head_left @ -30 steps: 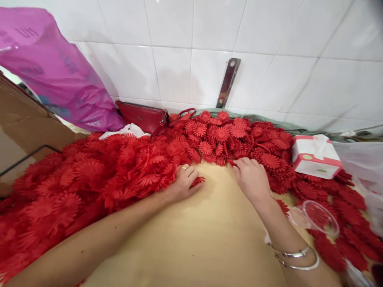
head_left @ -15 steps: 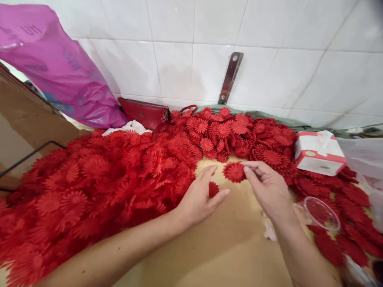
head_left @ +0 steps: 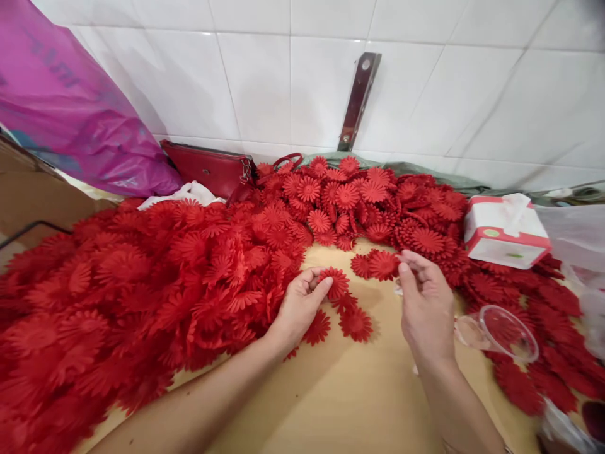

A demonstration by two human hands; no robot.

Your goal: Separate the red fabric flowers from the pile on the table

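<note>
My left hand (head_left: 299, 310) pinches a red flower piece (head_left: 336, 284) between thumb and fingers, beside the large heap of loose red flowers (head_left: 198, 271). Just below it, a few more red flower pieces (head_left: 355, 324) lie on the tan tabletop (head_left: 359, 384). Across from it, my right hand (head_left: 428, 309) is closed on the edge of another red flower (head_left: 384, 265), thumb against fingertips. A further red flower piece (head_left: 361, 265) shows right beside that one; whether the two are joined I cannot tell.
Denser stacked red flowers (head_left: 425, 239) line the back and right. A tissue box (head_left: 508, 233) sits on them, with a clear plastic cup (head_left: 508, 334) lying nearer. A red purse (head_left: 208, 169) and purple bag (head_left: 94, 107) rest near the tiled wall (head_left: 255, 88).
My left hand has gone from open to closed on a flower piece. Several flower pieces now show on the table beside it. My right hand keeps its flower, and the view has shifted slightly.
</note>
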